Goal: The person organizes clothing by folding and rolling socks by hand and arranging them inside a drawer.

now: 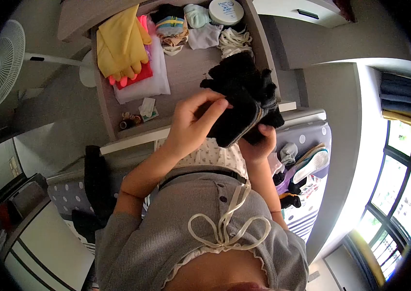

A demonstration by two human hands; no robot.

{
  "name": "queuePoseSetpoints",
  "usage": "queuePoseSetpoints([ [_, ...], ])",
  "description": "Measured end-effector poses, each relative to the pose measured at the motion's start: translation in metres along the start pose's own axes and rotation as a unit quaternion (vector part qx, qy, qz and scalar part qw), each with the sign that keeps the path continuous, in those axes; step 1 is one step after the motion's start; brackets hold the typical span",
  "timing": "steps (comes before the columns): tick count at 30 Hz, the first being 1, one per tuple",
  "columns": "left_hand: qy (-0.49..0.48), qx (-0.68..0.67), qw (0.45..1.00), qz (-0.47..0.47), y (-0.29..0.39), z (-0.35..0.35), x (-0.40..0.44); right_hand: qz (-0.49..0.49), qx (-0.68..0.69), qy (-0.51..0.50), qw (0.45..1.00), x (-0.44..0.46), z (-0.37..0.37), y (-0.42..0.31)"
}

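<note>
Your left hand (192, 122) and right hand (258, 148) both pinch the black cloth (238, 89); it stretches upward in the frame, over the lower right of the drawer (186, 68).

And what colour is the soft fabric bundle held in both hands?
The fabric bundle is mostly black with thin pale lines; head view.

Main light: black-framed glass window (395, 186) at 3–4 o'clock, panes blown out, glare on the adjacent white wall (369, 106). Dimmer toward 9; round white plastic fan (2, 68) near 10 reads grey. Black fabric bundle (237, 85), toward 1, loses fold detail. Fisheye: bowed edges, black corners.
</note>
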State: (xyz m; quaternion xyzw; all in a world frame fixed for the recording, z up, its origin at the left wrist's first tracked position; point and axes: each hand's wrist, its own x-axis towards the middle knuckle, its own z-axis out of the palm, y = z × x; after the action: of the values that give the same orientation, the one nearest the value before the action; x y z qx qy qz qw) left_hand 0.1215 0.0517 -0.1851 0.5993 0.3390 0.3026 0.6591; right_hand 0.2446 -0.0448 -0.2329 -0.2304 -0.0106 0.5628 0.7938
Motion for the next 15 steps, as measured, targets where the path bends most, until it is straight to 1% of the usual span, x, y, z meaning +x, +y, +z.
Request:
queuePoseSetpoints([
  [2,-0.006,-0.011,0.999,0.039,-0.004,-0.002,0.000,-0.006,-0.021,-0.004,1.000,0.002,0.005,0.002],
  [5,-0.005,0.001,1.000,0.014,0.002,0.001,0.000,-0.010,-0.015,-0.013,1.000,0.003,0.007,0.003],
  [8,-0.086,-0.030,0.996,-0.008,0.009,-0.001,-0.001,-0.016,-0.018,0.001,1.000,0.005,0.009,0.003],
  [9,-0.080,-0.039,0.996,-0.002,0.008,0.001,-0.003,-0.015,-0.022,0.005,1.000,0.005,0.008,0.002],
  [12,-0.077,-0.011,0.997,-0.001,0.006,0.001,-0.003,-0.016,-0.012,0.004,1.000,0.004,0.007,0.002],
  [15,-0.083,0.092,0.992,0.034,0.004,-0.003,-0.001,-0.027,-0.015,-0.010,0.999,0.003,0.002,0.004],
])
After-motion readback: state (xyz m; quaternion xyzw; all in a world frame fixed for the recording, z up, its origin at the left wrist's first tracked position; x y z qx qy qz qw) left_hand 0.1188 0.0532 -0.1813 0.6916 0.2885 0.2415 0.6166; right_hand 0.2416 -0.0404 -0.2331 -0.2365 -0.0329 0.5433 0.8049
